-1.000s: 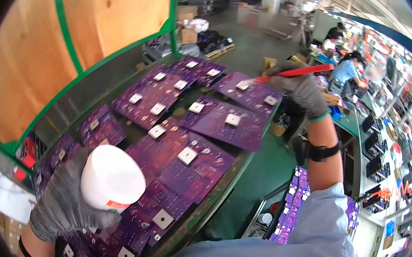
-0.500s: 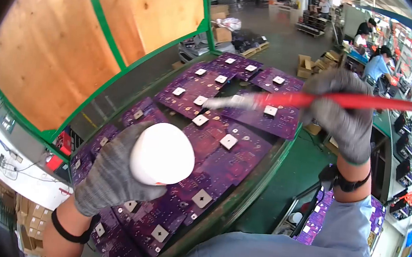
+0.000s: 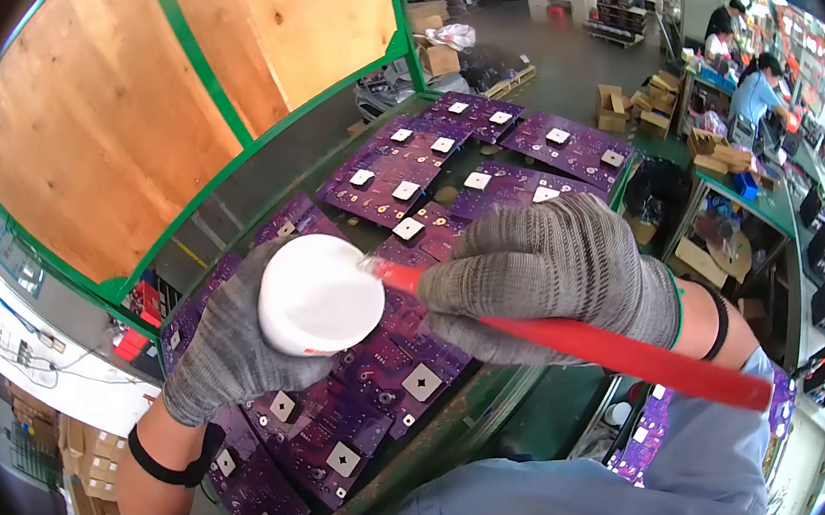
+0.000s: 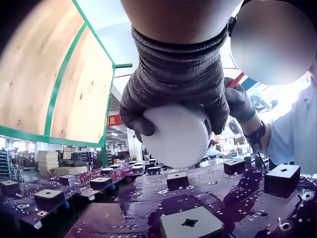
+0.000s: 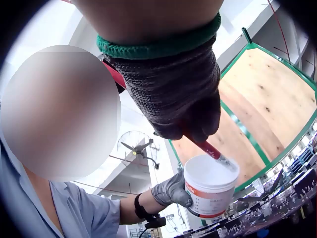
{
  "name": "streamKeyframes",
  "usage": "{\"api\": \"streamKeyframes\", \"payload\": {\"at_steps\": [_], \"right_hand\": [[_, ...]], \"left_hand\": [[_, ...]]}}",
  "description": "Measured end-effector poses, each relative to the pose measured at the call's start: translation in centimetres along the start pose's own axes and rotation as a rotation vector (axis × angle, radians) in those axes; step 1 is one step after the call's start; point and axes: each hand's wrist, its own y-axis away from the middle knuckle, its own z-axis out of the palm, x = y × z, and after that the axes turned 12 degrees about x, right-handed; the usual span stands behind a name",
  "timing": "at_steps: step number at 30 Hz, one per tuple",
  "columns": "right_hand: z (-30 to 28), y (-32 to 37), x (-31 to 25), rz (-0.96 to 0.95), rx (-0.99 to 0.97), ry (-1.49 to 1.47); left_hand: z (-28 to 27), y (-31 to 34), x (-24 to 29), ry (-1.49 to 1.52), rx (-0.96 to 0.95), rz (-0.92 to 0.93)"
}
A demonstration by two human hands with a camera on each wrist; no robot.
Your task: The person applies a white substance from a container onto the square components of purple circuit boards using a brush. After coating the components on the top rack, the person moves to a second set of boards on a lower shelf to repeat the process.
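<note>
In the head view the left hand (image 3: 248, 341), in a grey knitted glove, grips a white tub (image 3: 320, 298) above the purple circuit boards (image 3: 387, 169). The right hand (image 3: 561, 283), gloved alike, holds a red-handled brush (image 3: 623, 358) whose tip is at the tub's rim. From the right wrist view, the brush bristles (image 5: 227, 162) reach into the mouth of the tub (image 5: 210, 191), which has an orange and white label. Square white-topped blocks (image 4: 192, 223) stand on the boards under the tub in the left wrist view.
A green-framed wooden panel (image 3: 148, 99) stands along the left side. Cardboard boxes (image 3: 611, 110) lie on the floor beyond the boards. People sit at a workbench at the upper right. More purple boards (image 3: 640, 432) lie at the lower right.
The right hand has come back from above the far boards to the tub, bringing the brush tip to its mouth. The left hand still grips the tub, now tilted with its opening visible.
</note>
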Motion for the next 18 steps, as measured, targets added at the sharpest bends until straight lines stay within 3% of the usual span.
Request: {"api": "streamKeyframes", "payload": {"at_steps": [3,9,10,13,14,18], "right_hand": [[0.8,0.1,0.1,0.045,0.082,-0.153],[3.5,0.4,1.8,-0.047,-0.125,-0.279],[2.5,0.0,1.0,-0.028,-0.269,-0.182],[2.7,0.0,0.8,-0.185,-0.266,-0.135],[2.9,0.6,1.2,-0.252,-0.201,-0.109],[2.9,1.0,1.1,-0.310,-0.081,-0.013]], "left_hand": [[0.2,0.8,-0.6,-0.008,0.029,0.055],[0.7,0.2,1.0,-0.032,-0.125,0.017],[0.7,0.2,0.7,-0.022,-0.150,0.019],[0.8,0.4,0.1,0.058,-0.183,-0.020],[0.7,0.3,0.4,0.097,-0.191,-0.113],[0.5,-0.5,2.1,0.223,-0.194,-0.296]]}}
